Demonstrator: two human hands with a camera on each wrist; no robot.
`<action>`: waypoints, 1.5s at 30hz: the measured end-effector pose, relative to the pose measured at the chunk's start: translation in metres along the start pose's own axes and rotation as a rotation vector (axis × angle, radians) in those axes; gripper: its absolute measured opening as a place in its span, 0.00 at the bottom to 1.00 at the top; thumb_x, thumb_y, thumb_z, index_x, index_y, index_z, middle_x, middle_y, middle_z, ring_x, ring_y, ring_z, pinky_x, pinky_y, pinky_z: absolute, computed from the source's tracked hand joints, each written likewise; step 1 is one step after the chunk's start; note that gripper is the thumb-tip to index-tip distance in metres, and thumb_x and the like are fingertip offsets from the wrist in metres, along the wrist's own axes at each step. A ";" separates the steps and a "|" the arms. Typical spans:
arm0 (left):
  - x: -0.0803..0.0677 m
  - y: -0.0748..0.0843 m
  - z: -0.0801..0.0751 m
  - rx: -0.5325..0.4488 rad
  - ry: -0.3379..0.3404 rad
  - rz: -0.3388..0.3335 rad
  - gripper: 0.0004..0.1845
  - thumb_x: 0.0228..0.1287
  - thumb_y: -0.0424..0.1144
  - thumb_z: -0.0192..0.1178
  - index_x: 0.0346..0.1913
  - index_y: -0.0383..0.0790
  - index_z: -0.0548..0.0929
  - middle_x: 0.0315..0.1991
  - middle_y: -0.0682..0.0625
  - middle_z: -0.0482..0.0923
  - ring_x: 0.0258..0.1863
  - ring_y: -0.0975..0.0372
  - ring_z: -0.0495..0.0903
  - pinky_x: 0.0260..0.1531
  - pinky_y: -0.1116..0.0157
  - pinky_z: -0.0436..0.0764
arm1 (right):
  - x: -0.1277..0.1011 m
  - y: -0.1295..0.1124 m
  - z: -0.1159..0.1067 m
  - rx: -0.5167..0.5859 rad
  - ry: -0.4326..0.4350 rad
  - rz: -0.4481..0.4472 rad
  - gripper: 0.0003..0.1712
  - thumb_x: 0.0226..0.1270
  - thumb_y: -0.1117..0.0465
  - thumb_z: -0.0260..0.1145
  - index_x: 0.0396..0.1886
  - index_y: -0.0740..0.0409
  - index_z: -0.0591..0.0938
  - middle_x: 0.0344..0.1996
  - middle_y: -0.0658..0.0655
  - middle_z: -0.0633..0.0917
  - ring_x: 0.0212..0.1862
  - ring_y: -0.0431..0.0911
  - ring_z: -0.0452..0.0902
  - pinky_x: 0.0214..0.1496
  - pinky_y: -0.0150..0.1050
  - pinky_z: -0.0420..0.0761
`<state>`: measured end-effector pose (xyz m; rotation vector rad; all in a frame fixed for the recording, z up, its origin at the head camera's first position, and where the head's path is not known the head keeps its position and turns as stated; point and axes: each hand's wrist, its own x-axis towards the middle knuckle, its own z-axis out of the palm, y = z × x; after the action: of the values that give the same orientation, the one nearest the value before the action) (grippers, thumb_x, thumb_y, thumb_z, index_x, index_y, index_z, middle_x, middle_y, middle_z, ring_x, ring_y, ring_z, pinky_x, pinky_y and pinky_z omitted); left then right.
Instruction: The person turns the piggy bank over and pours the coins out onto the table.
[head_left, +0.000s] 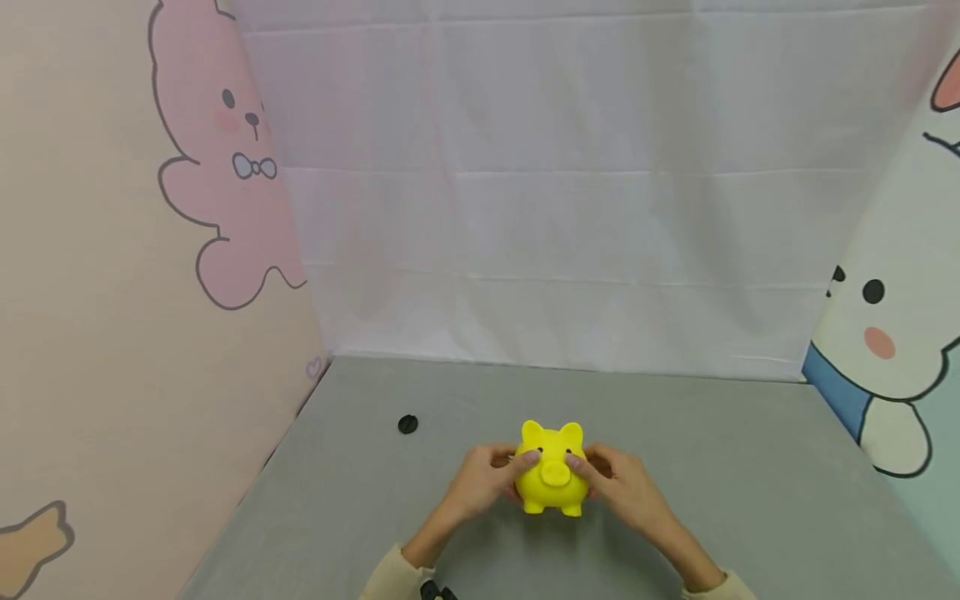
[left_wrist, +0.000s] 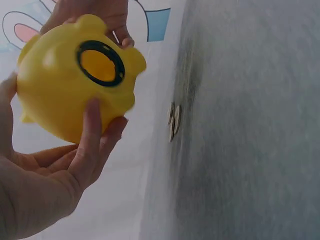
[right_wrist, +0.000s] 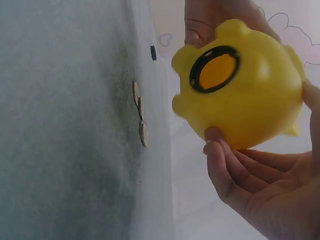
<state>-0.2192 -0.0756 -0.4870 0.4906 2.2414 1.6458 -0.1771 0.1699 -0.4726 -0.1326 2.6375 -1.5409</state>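
Both hands hold a yellow piggy bank (head_left: 551, 487), upright with its snout toward the head camera. My left hand (head_left: 482, 482) grips its left side, thumb on the face near one eye. On the opposite side my right hand (head_left: 628, 487) holds it the same way, thumb beside the snout. In the wrist views the piggy bank (left_wrist: 55, 85) is raised off the table, and a round hole with a dark rim (right_wrist: 193, 80) shows in its underside. Below it, several coins (right_wrist: 143, 134) lie on the table; the piggy bank and hands hide them from the head view.
A small black round plug (head_left: 407, 424) lies on the grey tabletop (head_left: 337, 500), to the left and farther back. White cloth (head_left: 555, 208) hangs behind the table. Walls with cartoon animals stand at both sides.
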 end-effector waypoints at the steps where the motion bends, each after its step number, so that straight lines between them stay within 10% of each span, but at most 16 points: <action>1: 0.000 0.000 -0.002 0.021 -0.001 0.005 0.33 0.70 0.64 0.65 0.63 0.41 0.86 0.49 0.46 0.91 0.37 0.60 0.90 0.39 0.56 0.92 | 0.000 0.000 0.000 -0.008 -0.005 -0.010 0.25 0.77 0.43 0.66 0.57 0.58 0.85 0.47 0.56 0.91 0.41 0.41 0.86 0.42 0.34 0.88; 11: -0.006 -0.002 -0.016 0.004 -0.053 0.139 0.50 0.52 0.48 0.84 0.78 0.49 0.71 0.74 0.43 0.74 0.66 0.43 0.81 0.54 0.59 0.90 | -0.001 0.008 -0.006 -0.062 0.028 -0.385 0.43 0.58 0.49 0.83 0.70 0.60 0.77 0.62 0.61 0.86 0.55 0.48 0.86 0.48 0.42 0.91; 21: -0.005 -0.006 -0.012 0.231 0.051 0.457 0.58 0.46 0.39 0.85 0.81 0.47 0.64 0.79 0.45 0.68 0.77 0.47 0.72 0.62 0.65 0.84 | 0.002 0.015 0.002 -0.185 0.158 -0.636 0.57 0.40 0.66 0.90 0.73 0.64 0.72 0.67 0.65 0.82 0.60 0.58 0.84 0.48 0.45 0.92; 35: -0.004 -0.007 -0.012 0.186 0.028 0.359 0.57 0.47 0.39 0.85 0.80 0.51 0.65 0.79 0.48 0.69 0.76 0.49 0.72 0.63 0.66 0.84 | 0.002 0.010 0.001 -0.182 0.102 -0.502 0.54 0.44 0.61 0.89 0.72 0.62 0.73 0.68 0.64 0.82 0.59 0.59 0.85 0.51 0.48 0.91; 45: -0.007 -0.002 -0.017 0.147 -0.009 0.177 0.40 0.65 0.54 0.74 0.77 0.51 0.72 0.66 0.48 0.82 0.56 0.55 0.87 0.52 0.66 0.89 | -0.001 0.005 -0.002 -0.128 0.068 -0.321 0.34 0.62 0.46 0.80 0.63 0.57 0.82 0.51 0.54 0.90 0.44 0.40 0.86 0.47 0.41 0.91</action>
<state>-0.2209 -0.0932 -0.4838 0.7513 2.3836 1.5611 -0.1771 0.1744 -0.4757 -0.5469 2.8807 -1.4780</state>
